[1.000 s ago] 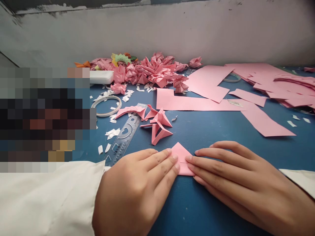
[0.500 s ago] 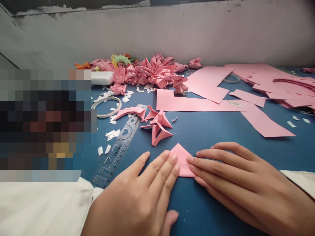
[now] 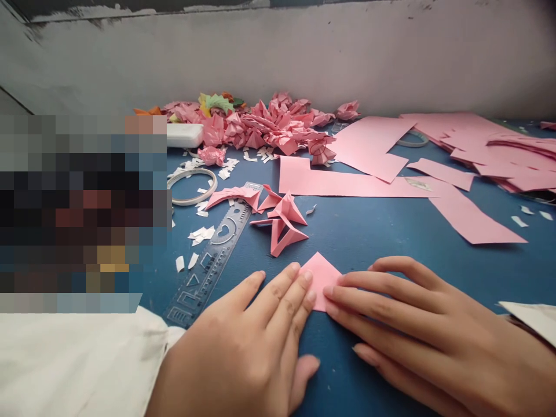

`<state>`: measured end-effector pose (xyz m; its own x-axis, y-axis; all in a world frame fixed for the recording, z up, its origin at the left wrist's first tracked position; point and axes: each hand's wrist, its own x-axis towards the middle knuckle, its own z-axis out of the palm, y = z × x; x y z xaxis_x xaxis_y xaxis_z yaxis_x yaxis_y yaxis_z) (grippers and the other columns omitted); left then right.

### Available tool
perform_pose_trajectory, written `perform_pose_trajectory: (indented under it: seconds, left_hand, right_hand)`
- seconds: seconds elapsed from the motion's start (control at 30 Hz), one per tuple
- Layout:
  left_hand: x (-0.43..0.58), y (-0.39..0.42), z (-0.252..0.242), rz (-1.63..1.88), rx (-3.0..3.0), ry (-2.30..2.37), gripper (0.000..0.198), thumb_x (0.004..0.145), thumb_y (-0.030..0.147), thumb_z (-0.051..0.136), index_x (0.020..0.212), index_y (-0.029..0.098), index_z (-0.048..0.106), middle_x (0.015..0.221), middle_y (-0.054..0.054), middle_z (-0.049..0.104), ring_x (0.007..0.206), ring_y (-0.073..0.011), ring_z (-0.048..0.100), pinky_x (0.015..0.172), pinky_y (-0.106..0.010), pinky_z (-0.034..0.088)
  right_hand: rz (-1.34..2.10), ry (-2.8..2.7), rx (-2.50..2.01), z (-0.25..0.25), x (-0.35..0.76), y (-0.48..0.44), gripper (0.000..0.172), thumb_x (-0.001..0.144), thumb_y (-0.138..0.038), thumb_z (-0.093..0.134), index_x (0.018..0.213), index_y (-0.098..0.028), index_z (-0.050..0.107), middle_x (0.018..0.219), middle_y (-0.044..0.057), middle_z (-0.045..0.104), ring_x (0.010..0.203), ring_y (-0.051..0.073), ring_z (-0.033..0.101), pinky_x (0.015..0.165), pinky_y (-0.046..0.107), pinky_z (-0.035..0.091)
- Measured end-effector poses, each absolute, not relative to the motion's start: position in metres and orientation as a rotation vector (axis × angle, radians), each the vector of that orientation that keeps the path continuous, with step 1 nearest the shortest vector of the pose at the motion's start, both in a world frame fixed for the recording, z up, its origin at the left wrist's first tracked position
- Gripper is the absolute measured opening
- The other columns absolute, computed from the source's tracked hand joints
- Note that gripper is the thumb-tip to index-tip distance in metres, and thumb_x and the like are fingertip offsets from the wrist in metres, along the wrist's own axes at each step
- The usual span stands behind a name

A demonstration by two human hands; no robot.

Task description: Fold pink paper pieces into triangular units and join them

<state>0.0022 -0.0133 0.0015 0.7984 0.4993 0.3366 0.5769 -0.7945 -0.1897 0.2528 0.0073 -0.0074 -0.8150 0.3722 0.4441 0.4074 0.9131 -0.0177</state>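
Note:
A small folded piece of pink paper point(image 3: 320, 272) lies on the blue table, its pointed corner facing away from me. My left hand point(image 3: 256, 341) is open, with its fingertips flat on the paper's left edge. From the other side, my right hand point(image 3: 425, 330) rests its stretched fingertips on the right edge; it is open too. Part of the paper is hidden under the fingers. Just beyond it sit several folded pink paper pieces point(image 3: 284, 223). A clear stencil ruler point(image 3: 212, 258) slants away beyond my left hand.
Crumpled and folded pink paper point(image 3: 273, 124) is heaped by the wall. Pink sheets point(image 3: 490, 145) are stacked at the back right, with cut strips point(image 3: 360, 183) in front. A tape roll point(image 3: 193, 202) and white paper scraps point(image 3: 202, 234) lie left. Pixelation covers the far left.
The paper's horizontal flap edge, seen before, no longer shows; its top face is now plain. My right fingertips have shifted left over the paper, and the right thumb has come apart from it.

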Motion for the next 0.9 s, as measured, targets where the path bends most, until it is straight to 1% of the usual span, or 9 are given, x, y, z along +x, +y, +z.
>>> perform_pose_trajectory:
  seconds: [0.17,0.27,0.33,0.43,0.47,0.53,0.6,0.73,0.9]
  left_hand:
    - [-0.008,-0.024,0.001,-0.392,-2.667,-0.8,0.024,0.106,0.014,0.057,0.114,0.004,0.077,0.121,-0.016,0.079,0.112,-0.03,0.076,0.088,-0.038,0.059]
    - [-0.008,-0.023,-0.001,-0.399,-2.682,-0.767,0.02,0.103,0.014,0.061,0.109,0.006,0.078,0.115,-0.016,0.08,0.106,-0.0306,0.076,0.083,-0.038,0.06]
    - [-0.005,-0.021,-0.004,-0.515,-2.628,-0.779,0.021,0.103,0.013,0.06,0.096,0.01,0.079,0.107,-0.013,0.082,0.102,-0.0296,0.075,0.08,-0.038,0.059]
    - [0.002,-0.013,-0.003,-0.687,-2.594,-0.825,0.034,0.106,0.007,0.049,0.085,0.013,0.076,0.097,-0.009,0.081,0.101,-0.028,0.073,0.077,-0.038,0.056]
    - [0.004,-0.01,-0.002,-0.683,-2.639,-0.83,0.039,0.107,0.005,0.043,0.09,0.013,0.077,0.098,-0.008,0.081,0.1,-0.0267,0.073,0.075,-0.038,0.055]
    - [0.005,-0.004,0.003,-0.606,-2.759,-0.822,0.045,0.107,0.002,0.036,0.091,0.011,0.077,0.092,-0.007,0.079,0.082,-0.0216,0.072,0.063,-0.035,0.052]
    - [0.004,0.002,0.008,-0.609,-2.813,-0.817,0.049,0.108,0.002,0.034,0.083,0.012,0.076,0.086,-0.007,0.077,0.068,-0.0192,0.066,0.058,-0.035,0.05]
    - [0.0,0.008,0.012,-0.517,-2.936,-0.669,0.056,0.109,0.003,0.026,0.083,0.013,0.074,0.09,-0.007,0.075,0.077,-0.02,0.066,0.072,-0.033,0.054]
    - [-0.005,0.01,0.013,-0.405,-2.966,-0.589,0.052,0.109,0.004,0.025,0.089,0.013,0.073,0.096,-0.008,0.073,0.081,-0.0208,0.063,0.07,-0.033,0.051]
  right_hand:
    - [-0.078,-2.406,-0.706,-0.023,0.247,-0.011,0.024,0.109,-0.013,0.046,0.104,-0.015,0.07,0.103,0.003,0.082,0.102,0.015,0.073,0.107,0.035,0.048]
    - [-0.106,-2.344,-0.737,-0.029,0.248,-0.016,0.021,0.105,-0.006,0.049,0.099,-0.017,0.067,0.099,0.003,0.082,0.098,0.016,0.075,0.11,0.038,0.047]
    - [-0.141,-2.371,-0.697,-0.026,0.252,-0.013,0.02,0.103,-0.005,0.052,0.094,-0.018,0.066,0.096,0.002,0.082,0.096,0.016,0.076,0.107,0.038,0.049]
    - [-0.129,-2.48,-0.617,-0.018,0.257,-0.004,0.02,0.101,-0.006,0.054,0.09,-0.018,0.066,0.099,0.004,0.082,0.097,0.016,0.076,0.1,0.036,0.05]
    - [-0.114,-2.504,-0.609,-0.015,0.258,-0.001,0.019,0.101,-0.007,0.054,0.092,-0.017,0.067,0.101,0.005,0.082,0.097,0.017,0.076,0.098,0.036,0.05]
    - [-0.086,-2.527,-0.633,-0.012,0.258,0.003,0.016,0.103,-0.012,0.053,0.103,-0.015,0.069,0.107,0.007,0.081,0.098,0.017,0.075,0.096,0.035,0.049]
    - [-0.058,-2.555,-0.676,-0.011,0.257,0.006,0.021,0.105,-0.017,0.051,0.116,-0.013,0.068,0.114,0.008,0.08,0.102,0.018,0.074,0.095,0.035,0.05]
    - [-0.034,-2.564,-0.731,-0.012,0.256,0.007,0.025,0.107,-0.02,0.049,0.124,-0.015,0.066,0.122,0.01,0.078,0.109,0.019,0.072,0.092,0.038,0.054]
    - [-0.054,-2.51,-0.684,-0.012,0.256,0.006,0.018,0.107,-0.011,0.049,0.106,-0.017,0.066,0.11,0.007,0.08,0.1,0.015,0.073,0.093,0.035,0.051]
